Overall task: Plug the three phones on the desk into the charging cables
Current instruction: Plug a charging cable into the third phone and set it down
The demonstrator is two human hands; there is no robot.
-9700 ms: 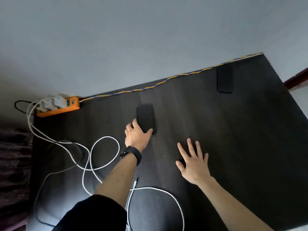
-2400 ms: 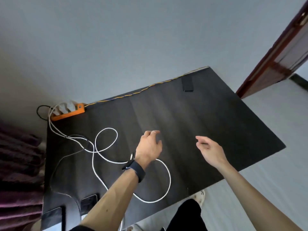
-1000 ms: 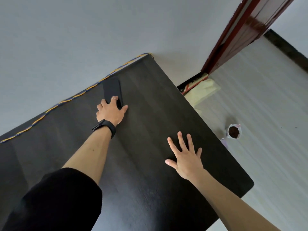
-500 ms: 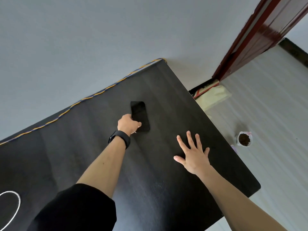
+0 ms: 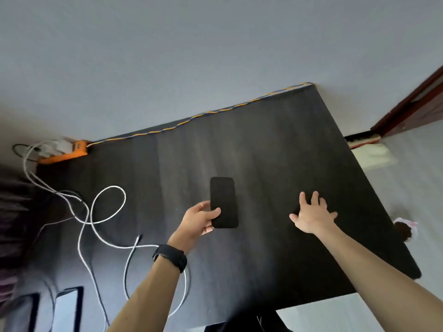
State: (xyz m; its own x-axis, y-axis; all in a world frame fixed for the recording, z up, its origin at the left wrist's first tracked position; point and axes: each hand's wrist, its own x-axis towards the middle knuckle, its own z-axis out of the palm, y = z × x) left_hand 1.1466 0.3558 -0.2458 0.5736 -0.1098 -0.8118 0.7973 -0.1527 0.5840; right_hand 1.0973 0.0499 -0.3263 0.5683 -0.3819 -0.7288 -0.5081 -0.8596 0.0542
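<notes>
My left hand (image 5: pixel 200 220) grips the lower left edge of a black phone (image 5: pixel 223 202), screen up, over the middle of the dark desk (image 5: pixel 275 152). My right hand (image 5: pixel 312 213) rests flat on the desk with fingers spread, to the right of the phone. A white charging cable (image 5: pixel 107 212) loops across the left half of the desk; its free plug end (image 5: pixel 139 237) lies just left of my left wrist. Two more phones (image 5: pixel 68 310) (image 5: pixel 22 312) lie at the near left corner, with cables running toward them.
An orange power strip (image 5: pixel 63 153) with white chargers sits at the desk's far left corner. A yellow-blue cord (image 5: pixel 215 111) runs along the back edge by the wall. A brown door frame (image 5: pixel 412 106) and a small pot (image 5: pixel 405 230) on the floor are to the right.
My left hand has taken the phone from the far right of the desk and carried it leftward toward the middle. The view has swung left, showing the cables again. My right hand stays flat.
</notes>
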